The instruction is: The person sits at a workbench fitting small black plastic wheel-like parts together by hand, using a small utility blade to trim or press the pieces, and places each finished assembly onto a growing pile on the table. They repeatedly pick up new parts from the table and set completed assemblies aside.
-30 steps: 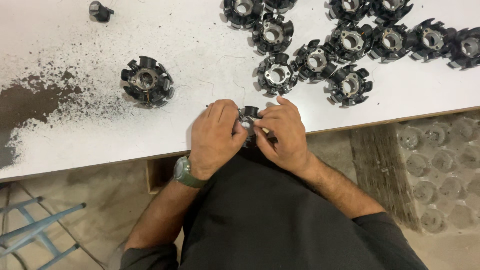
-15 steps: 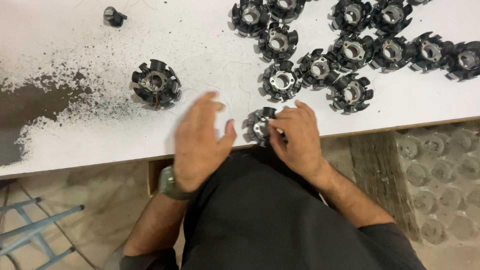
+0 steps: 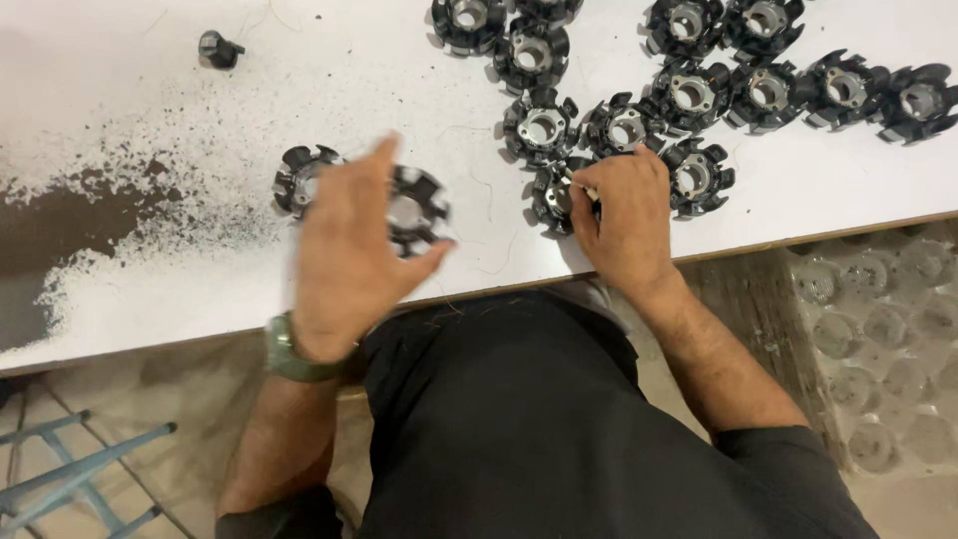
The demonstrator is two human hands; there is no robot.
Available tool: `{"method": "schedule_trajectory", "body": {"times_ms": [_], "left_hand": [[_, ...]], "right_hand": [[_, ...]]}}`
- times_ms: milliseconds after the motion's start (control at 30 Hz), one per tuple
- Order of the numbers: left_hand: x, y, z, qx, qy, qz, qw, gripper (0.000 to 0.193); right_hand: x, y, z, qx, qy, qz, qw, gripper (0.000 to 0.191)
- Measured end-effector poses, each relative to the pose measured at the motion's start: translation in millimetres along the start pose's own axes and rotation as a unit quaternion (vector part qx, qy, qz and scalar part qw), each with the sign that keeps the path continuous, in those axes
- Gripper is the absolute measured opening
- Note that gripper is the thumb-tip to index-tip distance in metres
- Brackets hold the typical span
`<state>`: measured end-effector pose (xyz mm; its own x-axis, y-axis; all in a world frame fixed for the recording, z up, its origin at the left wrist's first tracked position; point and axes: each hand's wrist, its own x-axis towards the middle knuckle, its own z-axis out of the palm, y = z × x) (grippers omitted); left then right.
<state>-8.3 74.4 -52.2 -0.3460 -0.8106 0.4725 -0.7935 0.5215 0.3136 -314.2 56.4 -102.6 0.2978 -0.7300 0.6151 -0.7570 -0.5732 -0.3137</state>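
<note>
Head view looks straight down on a white table [image 3: 239,120] strewn with black toothed stator cores. Left hand [image 3: 349,245], blurred, hovers with fingers loosely spread; one black toothed core [image 3: 419,208] sits at its fingertips, though whether it is gripped cannot be told, and another core [image 3: 299,180] lies just beyond, to the left. Right hand [image 3: 624,215] rests on a further core [image 3: 552,195] near the table's front edge, thumb and forefinger pinching a thin pale stick [image 3: 582,187]. Dark metal dust [image 3: 70,215] spreads far left
</note>
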Motion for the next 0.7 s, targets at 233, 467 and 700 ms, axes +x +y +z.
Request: {"method": "schedule_trajectory", "body": {"times_ms": [233,467,700], "left_hand": [[-1.8,51.0,30.0,-0.097,-0.050,0.001,0.994,0.097],[-2.5,47.7,24.6,-0.107,0.003,0.086,0.991,0.033],[-5.5,44.8,41.3,-0.120,-0.027,-0.045,0.991,0.021]], "right_hand": [[15.1,6.5,2.4,-0.014,0.009,-0.004,1.000,0.026],[-13.7,-38.3,-1.7,0.146,0.074,0.012,0.986,0.025],[-20.5,-66.0,14.6,0.171,0.005,0.016,0.985,0.028]]}}
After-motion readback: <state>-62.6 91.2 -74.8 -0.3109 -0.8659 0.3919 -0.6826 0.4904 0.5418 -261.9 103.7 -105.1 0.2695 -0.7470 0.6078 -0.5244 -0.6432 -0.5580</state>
